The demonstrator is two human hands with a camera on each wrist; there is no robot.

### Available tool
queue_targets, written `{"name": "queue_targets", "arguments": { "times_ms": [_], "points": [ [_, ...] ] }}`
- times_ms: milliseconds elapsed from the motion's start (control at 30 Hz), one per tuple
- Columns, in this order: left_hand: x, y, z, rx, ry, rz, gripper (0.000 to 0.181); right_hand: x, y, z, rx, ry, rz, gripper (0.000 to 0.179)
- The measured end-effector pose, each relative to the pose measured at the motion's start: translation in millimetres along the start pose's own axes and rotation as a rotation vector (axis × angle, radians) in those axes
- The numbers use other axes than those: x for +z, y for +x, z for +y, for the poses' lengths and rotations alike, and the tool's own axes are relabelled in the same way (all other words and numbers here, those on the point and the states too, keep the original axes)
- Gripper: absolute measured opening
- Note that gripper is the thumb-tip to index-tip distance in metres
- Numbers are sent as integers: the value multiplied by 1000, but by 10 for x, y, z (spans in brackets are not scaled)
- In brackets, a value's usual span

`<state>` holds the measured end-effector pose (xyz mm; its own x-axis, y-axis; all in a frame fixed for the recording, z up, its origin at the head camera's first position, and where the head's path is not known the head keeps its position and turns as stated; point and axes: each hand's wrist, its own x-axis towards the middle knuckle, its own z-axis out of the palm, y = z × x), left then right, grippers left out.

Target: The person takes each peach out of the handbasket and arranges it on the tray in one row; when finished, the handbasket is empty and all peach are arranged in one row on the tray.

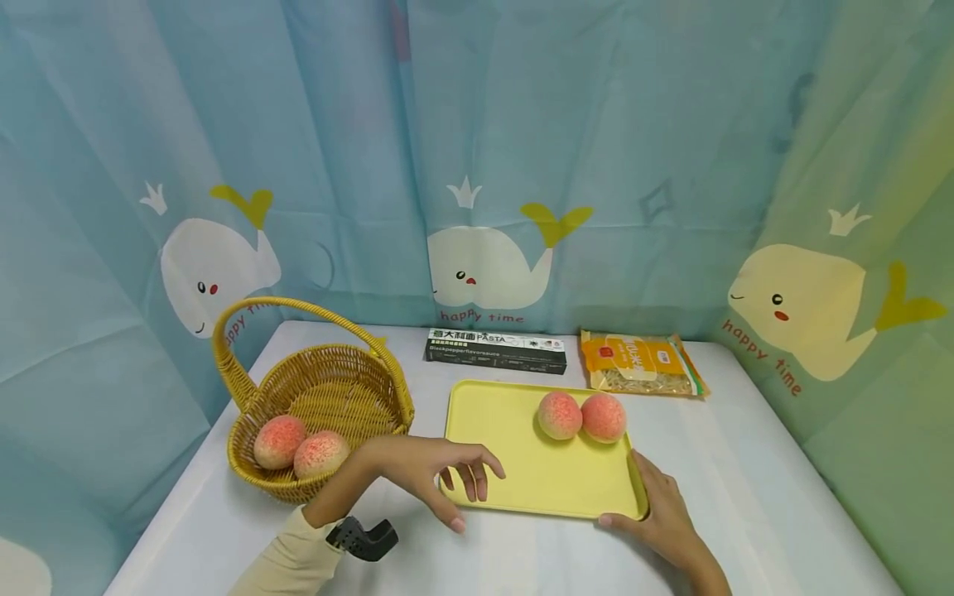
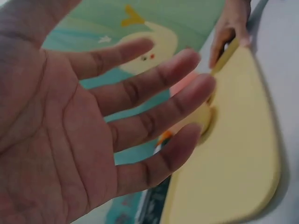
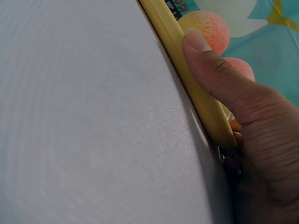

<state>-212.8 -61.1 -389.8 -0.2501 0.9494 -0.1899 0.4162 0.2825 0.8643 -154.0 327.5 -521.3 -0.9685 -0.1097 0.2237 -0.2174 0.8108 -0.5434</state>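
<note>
Left hand [image 1: 431, 470], relaxed, partly hiding a corner of the yellow tray [image 1: 507, 451], right hand [image 1: 663, 515], partly obscured, gripping another

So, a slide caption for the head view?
Two peaches on a yellow tray, two more in a wicker basket, right hand holding the tray.

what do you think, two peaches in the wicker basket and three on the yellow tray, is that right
Not quite: the head view shows two peaches on the yellow tray, not three. The wicker basket does hold two peaches.
</note>
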Motion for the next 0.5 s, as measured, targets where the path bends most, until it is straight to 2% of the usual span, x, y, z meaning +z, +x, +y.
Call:
{"name": "queue_targets", "arguments": {
  "times_ms": [233,400,500],
  "points": [
    [-144,-467,-1,4,13,21,58,-11,-1,0,5,-13,-3,115],
    [-298,-791,-29,40,14,25,55,5,-1,7,-4,-12,10,114],
    [-409,-956,-44,31,6,31,54,10,-2,8,9,-11,-2,114]
  ]
}}
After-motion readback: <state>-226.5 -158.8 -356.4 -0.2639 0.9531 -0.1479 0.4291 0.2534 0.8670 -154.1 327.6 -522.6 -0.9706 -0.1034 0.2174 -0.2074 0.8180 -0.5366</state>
